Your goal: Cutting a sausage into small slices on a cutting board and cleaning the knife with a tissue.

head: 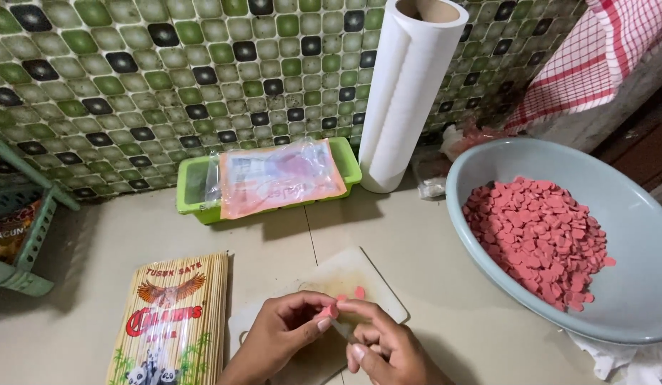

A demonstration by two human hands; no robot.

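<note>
Beside the hands, a grey basin (634,214) holds pink slices (537,239).

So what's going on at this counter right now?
A person is slicing a small pink piece over a pale cutting board: the left hand pinches the pink piece, the right hand holds a small knife against it. A cut slice lies on the board. The grey-blue plastic basin holds a heap of pink slices. A packet of bamboo skewers lies beside the board.
</note>
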